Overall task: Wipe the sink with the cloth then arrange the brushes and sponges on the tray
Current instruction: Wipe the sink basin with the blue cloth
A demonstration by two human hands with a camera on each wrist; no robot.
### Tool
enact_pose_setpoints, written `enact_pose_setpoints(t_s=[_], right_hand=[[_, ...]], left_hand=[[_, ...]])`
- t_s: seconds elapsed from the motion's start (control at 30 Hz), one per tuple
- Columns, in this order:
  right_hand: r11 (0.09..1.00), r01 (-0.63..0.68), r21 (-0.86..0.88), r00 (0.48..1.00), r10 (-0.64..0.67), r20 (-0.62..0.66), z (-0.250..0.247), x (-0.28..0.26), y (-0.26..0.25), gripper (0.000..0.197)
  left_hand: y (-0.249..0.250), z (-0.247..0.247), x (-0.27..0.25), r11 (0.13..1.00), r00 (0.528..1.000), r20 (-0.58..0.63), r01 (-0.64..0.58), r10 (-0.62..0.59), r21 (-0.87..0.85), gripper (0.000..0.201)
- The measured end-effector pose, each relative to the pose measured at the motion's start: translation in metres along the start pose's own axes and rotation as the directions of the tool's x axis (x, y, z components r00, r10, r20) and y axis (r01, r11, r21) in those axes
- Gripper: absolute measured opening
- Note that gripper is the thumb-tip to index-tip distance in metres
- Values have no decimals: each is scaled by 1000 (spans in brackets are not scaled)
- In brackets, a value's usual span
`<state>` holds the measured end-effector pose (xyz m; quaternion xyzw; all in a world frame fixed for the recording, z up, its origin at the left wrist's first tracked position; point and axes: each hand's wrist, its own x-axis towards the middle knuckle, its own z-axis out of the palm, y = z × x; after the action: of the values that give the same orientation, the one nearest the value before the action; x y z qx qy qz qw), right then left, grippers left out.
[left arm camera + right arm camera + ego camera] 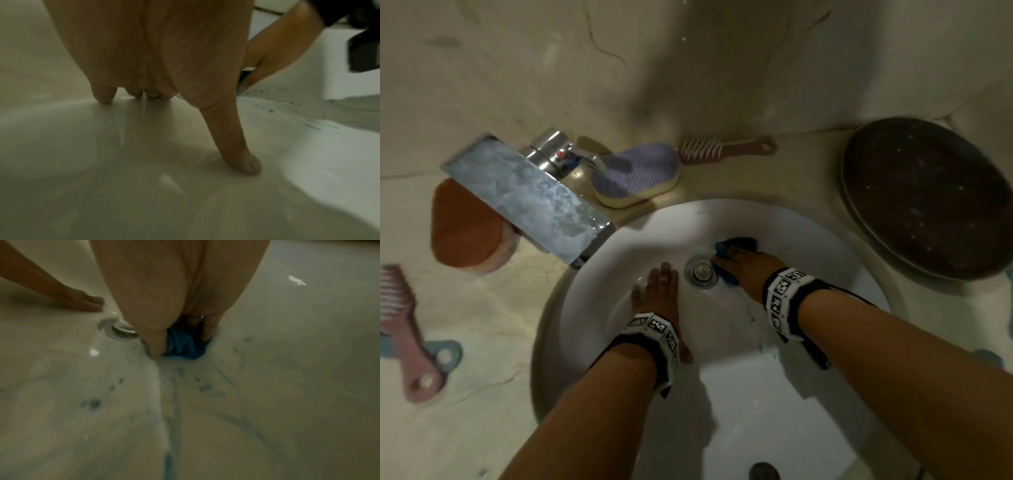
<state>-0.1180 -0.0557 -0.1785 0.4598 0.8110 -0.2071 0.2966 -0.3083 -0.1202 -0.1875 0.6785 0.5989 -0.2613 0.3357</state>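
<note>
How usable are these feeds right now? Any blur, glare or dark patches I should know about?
Head view: dim overall, wall shadowed, bowed at the edges, glare on the faucet. Left wrist view: soft focus, left hand fills the top, sink greyish. Right wrist view: blurred, murky, small glints near the drain, cloth readable as blue only.

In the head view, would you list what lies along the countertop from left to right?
Pink brush → orange sponge → faucet → purple sponge → pink brush by the wall → dark tray.
</note>
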Motion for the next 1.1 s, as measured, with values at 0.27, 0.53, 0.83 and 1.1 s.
enact_pose_setpoints(t_s=[0.27, 0.53, 0.83, 1.1], right_hand=[[991, -42, 127, 998, 36, 50, -15, -2, -3, 48], [993, -114, -32, 993, 114, -8, -24, -18, 0, 43], [871, -143, -469, 987, 162, 0, 10, -46, 37, 59], [952, -79, -295, 954, 158, 255, -16, -30, 35, 60]], left_hand=[[3, -3, -1, 1000, 1000, 3, 12, -12, -16, 148], [4, -3, -2, 1000, 1000, -10, 18, -19, -10, 149], [7, -4, -2, 999, 999, -15, 43, -43, 28, 150], [5, -4, -1, 999, 999, -19, 32, -32, 10, 150]])
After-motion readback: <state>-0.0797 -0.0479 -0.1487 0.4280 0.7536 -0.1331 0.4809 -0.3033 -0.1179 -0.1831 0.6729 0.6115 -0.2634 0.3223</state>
